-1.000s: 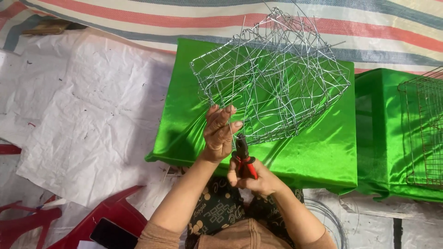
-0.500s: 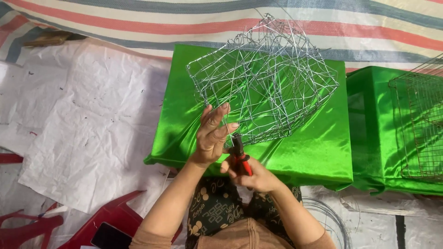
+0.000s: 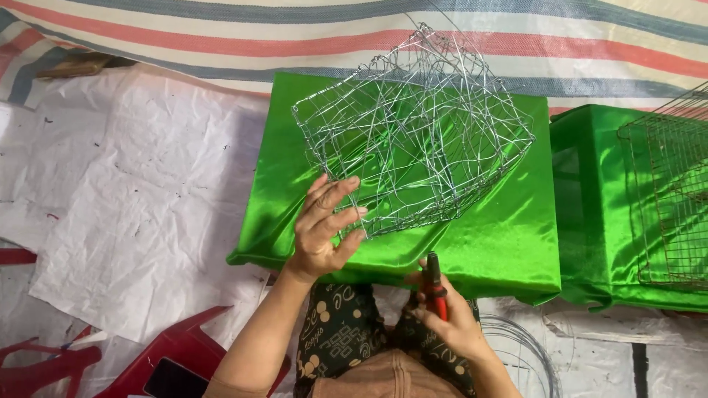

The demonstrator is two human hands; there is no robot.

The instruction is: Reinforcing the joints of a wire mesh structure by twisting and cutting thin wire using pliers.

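Observation:
A tangled silver wire-mesh basket frame (image 3: 417, 133) rests tilted on a box draped in shiny green cloth (image 3: 501, 243). My left hand (image 3: 324, 225) grips the frame's near lower-left edge, fingers spread along the wires. My right hand (image 3: 442, 313) is lower, near my lap, closed on red-handled pliers (image 3: 435, 284) that point up toward the cloth's front edge, apart from the frame.
A second green-draped box (image 3: 597, 199) at right carries a rusty wire grid cage (image 3: 667, 199). A coil of wire (image 3: 523, 346) lies on the floor by my right arm. Red plastic stool (image 3: 177, 350) with a dark phone (image 3: 173, 379) sits lower left. White sheeting (image 3: 125, 199) covers the floor.
The wire frame has turned and shifted left. My left hand moved along its lower edge, and my right hand with the pliers dropped away from the frame toward my lap.

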